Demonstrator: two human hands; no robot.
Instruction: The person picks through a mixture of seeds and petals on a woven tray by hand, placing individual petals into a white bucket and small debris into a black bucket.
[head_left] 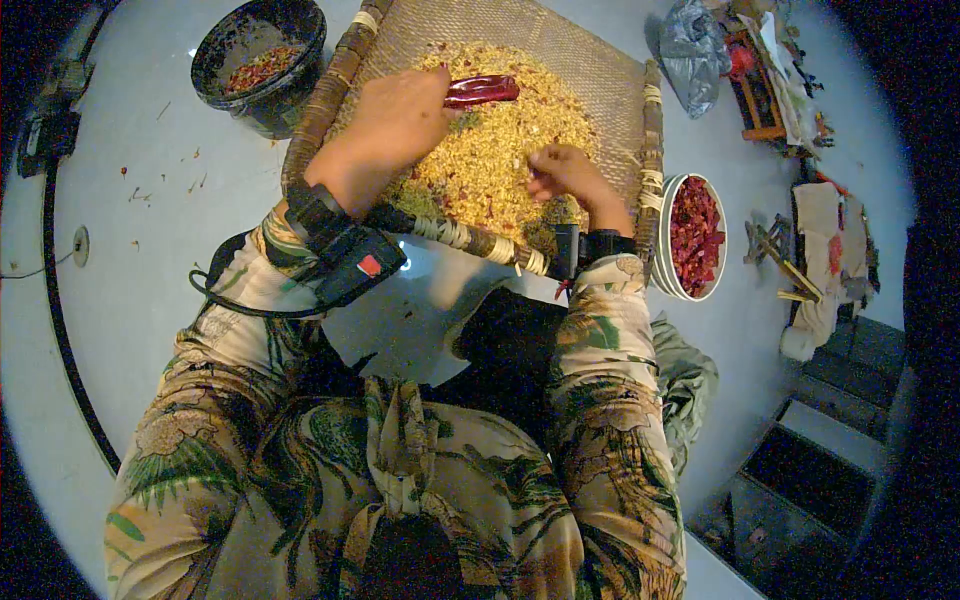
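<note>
My left hand is closed on a long, glossy dark red dried chili pepper, which points to the right. It holds the pepper above a heap of yellow chili seeds mixed with red flakes. The heap lies on a woven tray with a wooden frame. Over the right part of the heap, my right hand has its fingers curled together. What is between those fingers, if anything, is too small and blurred to make out.
A black bucket with chili bits stands at the left. Right of the tray is a white bowl of red chili pieces. A grey plastic bag, a small wooden stool and a folded wooden stand are farther right.
</note>
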